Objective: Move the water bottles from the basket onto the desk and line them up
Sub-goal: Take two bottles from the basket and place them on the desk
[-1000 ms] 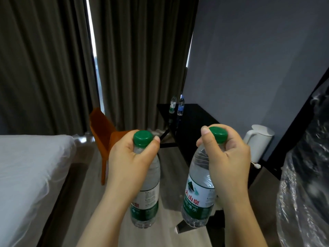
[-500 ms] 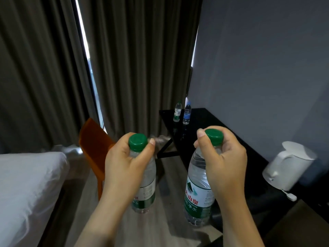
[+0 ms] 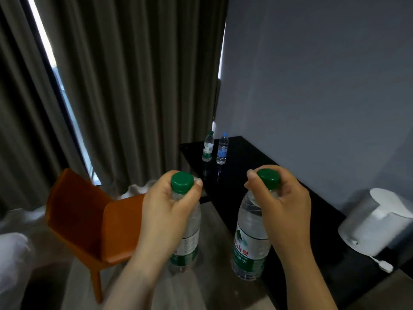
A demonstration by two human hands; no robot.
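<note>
On the label (image 3: pixel 245 245) of the right bottle (image 3: pixel 251 217): "山泉" on red, "净水" below on green.

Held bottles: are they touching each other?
Apart. The head view shows bare floor between the left-hand bottle and the right-hand bottle, from caps to bases.

Labels on the green-capped bottle (image 3: pixel 208 147) and blue-capped bottle (image 3: pixel 222 148) at the desk's (image 3: pixel 257 166) far end are unreadably small. The kettle (image 3: pixel 377 222) at its near end is blurred.

One head-worn wide-angle view looks forward and down along the desk (image 3: pixel 245 157), apparently from close beside it.
</note>
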